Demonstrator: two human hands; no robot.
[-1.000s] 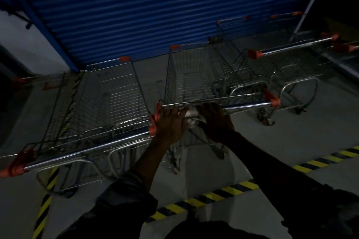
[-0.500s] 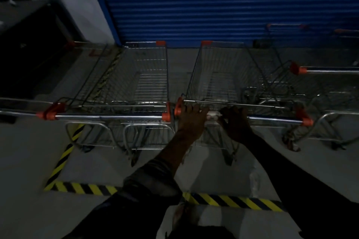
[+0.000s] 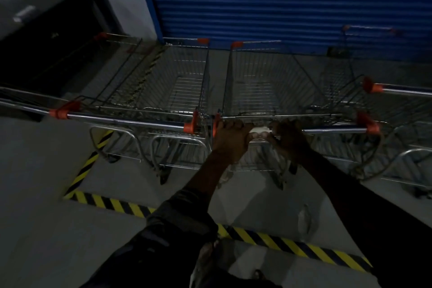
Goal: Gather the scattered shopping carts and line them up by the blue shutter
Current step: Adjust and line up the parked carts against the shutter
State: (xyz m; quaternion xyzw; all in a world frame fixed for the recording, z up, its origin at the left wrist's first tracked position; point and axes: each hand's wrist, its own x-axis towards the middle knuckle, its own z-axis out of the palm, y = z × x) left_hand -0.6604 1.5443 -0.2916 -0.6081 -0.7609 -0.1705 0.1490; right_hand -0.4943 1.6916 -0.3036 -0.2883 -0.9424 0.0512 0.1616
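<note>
Cart fronting blue shutter; left hand, right hand both grip its handle

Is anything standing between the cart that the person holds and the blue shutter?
Nothing visible does. The held cart faces the blue shutter with only floor ahead; the neighbouring cart stands beside it, on the left.

Grey concrete floor is carrying three wire carts on their wheels: left cart and middle cart are standing just beside each other, right cart near. Yellow-black tape is running across the floor; a second strip is angling under the left cart.
</note>
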